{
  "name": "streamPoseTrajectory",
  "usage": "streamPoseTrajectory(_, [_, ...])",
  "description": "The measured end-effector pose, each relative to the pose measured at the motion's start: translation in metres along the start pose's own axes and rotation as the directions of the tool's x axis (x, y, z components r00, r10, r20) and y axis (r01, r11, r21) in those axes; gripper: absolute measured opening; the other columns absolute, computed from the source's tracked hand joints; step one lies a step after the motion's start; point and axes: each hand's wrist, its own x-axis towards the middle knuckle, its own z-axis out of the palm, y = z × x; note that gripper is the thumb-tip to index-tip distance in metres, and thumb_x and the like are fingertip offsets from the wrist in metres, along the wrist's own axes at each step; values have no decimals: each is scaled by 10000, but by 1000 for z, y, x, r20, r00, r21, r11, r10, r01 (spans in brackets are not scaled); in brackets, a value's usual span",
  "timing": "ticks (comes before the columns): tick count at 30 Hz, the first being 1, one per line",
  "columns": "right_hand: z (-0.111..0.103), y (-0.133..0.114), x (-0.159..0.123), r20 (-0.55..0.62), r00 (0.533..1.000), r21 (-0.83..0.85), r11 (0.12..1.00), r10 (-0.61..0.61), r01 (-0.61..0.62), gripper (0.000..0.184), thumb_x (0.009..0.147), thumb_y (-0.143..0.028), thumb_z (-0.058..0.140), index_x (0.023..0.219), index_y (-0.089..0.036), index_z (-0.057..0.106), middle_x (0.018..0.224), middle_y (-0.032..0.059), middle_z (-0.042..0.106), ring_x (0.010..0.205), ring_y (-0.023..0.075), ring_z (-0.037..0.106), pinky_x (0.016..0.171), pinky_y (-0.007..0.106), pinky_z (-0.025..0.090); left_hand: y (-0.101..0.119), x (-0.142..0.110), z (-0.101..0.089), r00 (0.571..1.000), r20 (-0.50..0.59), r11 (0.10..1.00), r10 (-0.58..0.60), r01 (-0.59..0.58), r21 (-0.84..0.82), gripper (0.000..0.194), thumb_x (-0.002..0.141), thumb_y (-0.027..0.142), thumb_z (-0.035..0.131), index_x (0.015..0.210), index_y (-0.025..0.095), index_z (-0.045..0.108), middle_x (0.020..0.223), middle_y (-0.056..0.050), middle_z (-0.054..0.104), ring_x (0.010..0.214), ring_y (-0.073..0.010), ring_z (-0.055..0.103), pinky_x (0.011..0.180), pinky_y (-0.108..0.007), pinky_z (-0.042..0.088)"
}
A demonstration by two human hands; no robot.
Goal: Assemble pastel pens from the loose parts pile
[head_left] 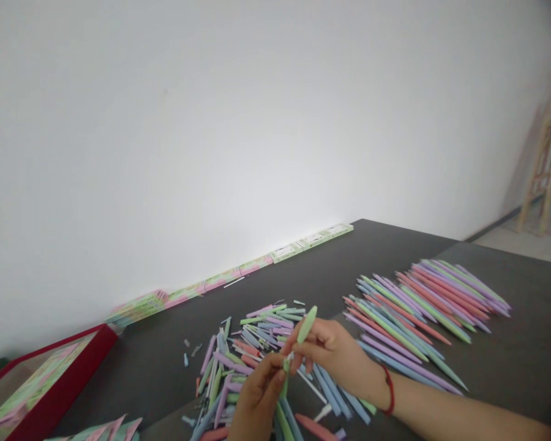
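Observation:
My left hand [259, 395] pinches a short light-green pen part [286, 366] low in the middle of the view. My right hand [337, 352], with a red string at the wrist, grips a light-green tapered pen barrel [307, 326] that points up and away. The fingertips of both hands meet, and a small pale piece shows between them. Whether the two green parts are joined I cannot tell. Beneath and around the hands lies a loose heap of pastel pen parts [229, 361], with short tubes, small tips and thin white refills.
Right of my hands, whole pastel pens [408, 324] lie in rows on the dark table [312, 269]. Flat printed boxes [257, 264] line the white wall. A red-edged box [96, 349] stands at left, with printed packets [105, 432] in front. A wooden rack [548, 153] stands far right.

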Motion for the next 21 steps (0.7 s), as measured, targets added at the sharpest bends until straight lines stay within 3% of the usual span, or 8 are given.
streamPoseTrajectory(3, [-5,3,5,-98,994,38,999,43,-39,126,803,-258,579,831,-144,625,686,5,672,552,104,609,456,180,458,-2,4,-10,993,-101,997,-66,63,-35,164,810,346,560,838,202,632,775,9,647,804,-185,575,741,-262,434])
streamPoseTrajectory(5, [-12,11,10,-170,982,44,997,76,-70,140,796,-277,573,821,-143,604,711,15,681,533,98,593,440,182,453,-2,8,-20,971,-208,985,-116,86,-148,182,809,363,567,850,192,613,797,2,646,756,-177,588,712,-280,459])
streamPoseTrajectory(7, [-21,20,16,-196,974,33,994,111,-107,156,778,-294,578,818,-144,587,729,24,693,519,95,583,428,183,447,1,11,-28,958,-248,958,-147,75,-278,193,794,365,591,858,182,590,805,-1,637,715,-171,606,677,-293,487])
streamPoseTrajectory(11, [-30,35,18,-114,971,-29,976,210,-215,155,744,-295,581,796,-149,570,726,20,702,452,82,550,376,172,392,18,12,-34,951,-252,947,-178,97,-305,216,744,321,653,874,179,555,815,6,649,646,-153,641,603,-264,507])
streamPoseTrajectory(16, [-18,36,6,45,946,-46,947,320,-318,106,719,-244,576,778,-157,568,735,13,704,472,80,564,375,157,361,37,-4,-31,944,-285,975,-167,116,-189,176,716,304,653,804,186,556,777,0,669,661,-146,636,555,-224,505])
streamPoseTrajectory(21, [-11,36,2,86,924,87,921,373,-379,208,700,-339,638,753,-147,576,753,33,701,538,98,599,426,175,399,31,-45,-25,974,-137,982,-181,171,-85,210,721,385,632,734,198,539,687,34,593,466,-68,454,416,-166,401])
